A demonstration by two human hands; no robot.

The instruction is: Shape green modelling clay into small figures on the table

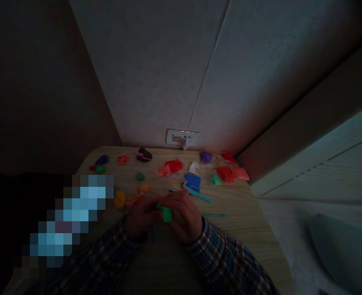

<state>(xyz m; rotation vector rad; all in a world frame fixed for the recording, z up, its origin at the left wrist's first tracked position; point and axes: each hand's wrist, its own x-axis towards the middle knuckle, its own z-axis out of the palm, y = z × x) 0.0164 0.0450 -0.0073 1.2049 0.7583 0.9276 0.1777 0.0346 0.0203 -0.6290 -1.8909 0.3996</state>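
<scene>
Over the front middle of the wooden table (236, 233), both my hands meet around a lump of green modelling clay (166, 214). My right hand (184, 215) curls its fingers over the clay from the right. From the left, my left hand (141, 217) pinches the clay's edge. Just beyond my right hand lies a flat turquoise modelling tool (199, 194), beside a blue clay packet (192, 182). A thin turquoise stick (214, 215) rests to the right. Yellow clay (119, 199) sits left of my left hand.
Shaped clay pieces include a pink-and-orange disc (123, 159), a brown piece (144, 155) and a small green piece (140, 175). Red clay in wrapping (173, 166) lies mid-table. Several packets, one salmon pink (240, 173), lie at the right. A wall socket (182, 137) is behind; blurred blocks cover the left.
</scene>
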